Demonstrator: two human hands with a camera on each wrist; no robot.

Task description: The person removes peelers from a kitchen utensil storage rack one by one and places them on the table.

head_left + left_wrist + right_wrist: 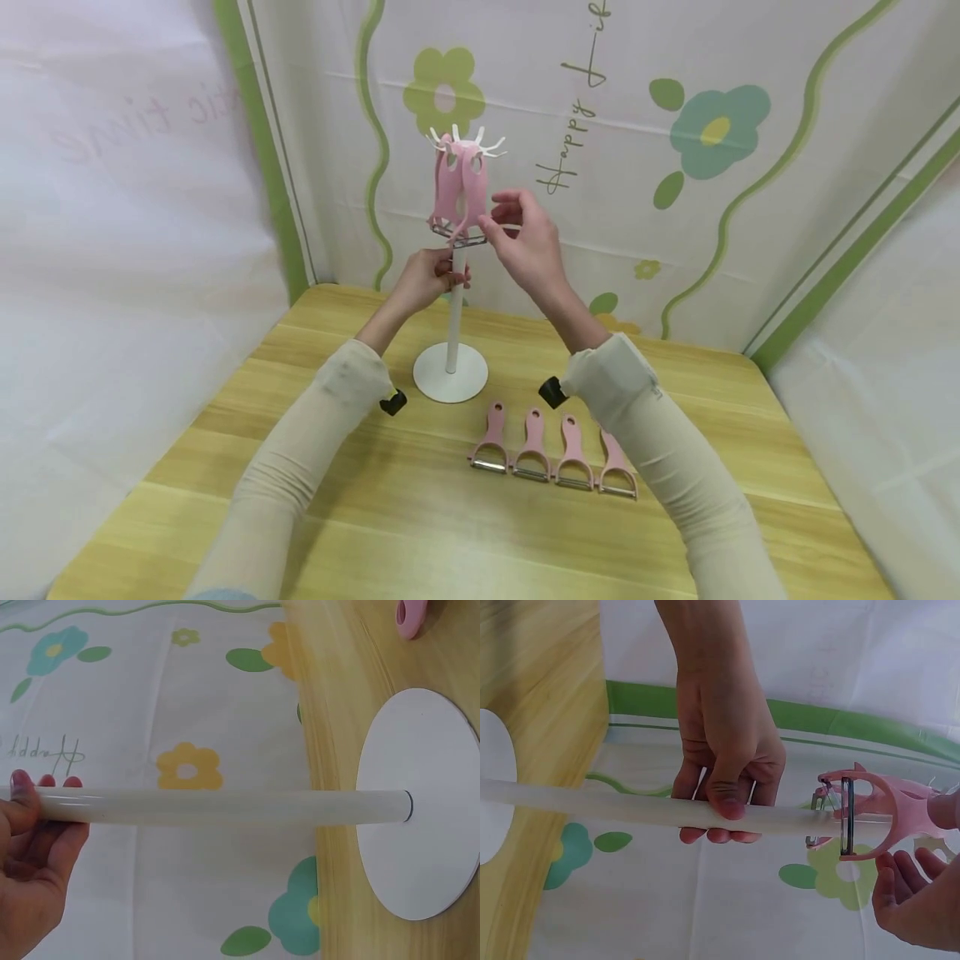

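the nearest hanging peeler (474,185) sits just left of the right hand (531,246), at the top of the white stand (455,321); its long axis runs down roughly along the stand, blade end lowest. the right hand is the nearer: thumb at the peeler's edge, fingers loose and apart from it, no closed grip observed. the left hand (422,282) grips the stand just below. four further peelers (535,427) lie in a row on the table (375,517), handles pointing away from the person; the right sleeve (663,433) partly covers the rightmost.
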